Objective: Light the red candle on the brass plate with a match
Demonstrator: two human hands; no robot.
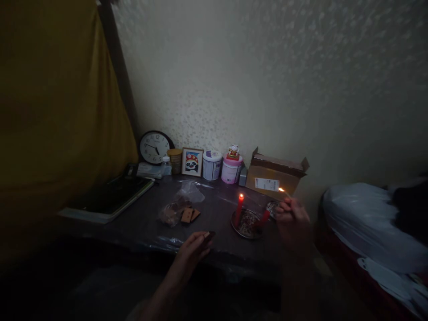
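My right hand is closed on a burning match, its flame at the upper left end. Below and left of it, a metal plate bears two red candles. The upright candle is lit; the other red candle leans to the right, with no flame visible on it. My left hand is closed around a small matchbox near the table's front edge. Two more small brown boxes lie beside a clear plastic bag.
Along the wall stand a clock, a framed panda picture, a white tub, a pink tub with a figurine, and a cardboard box. A large book lies left. White bags are at right.
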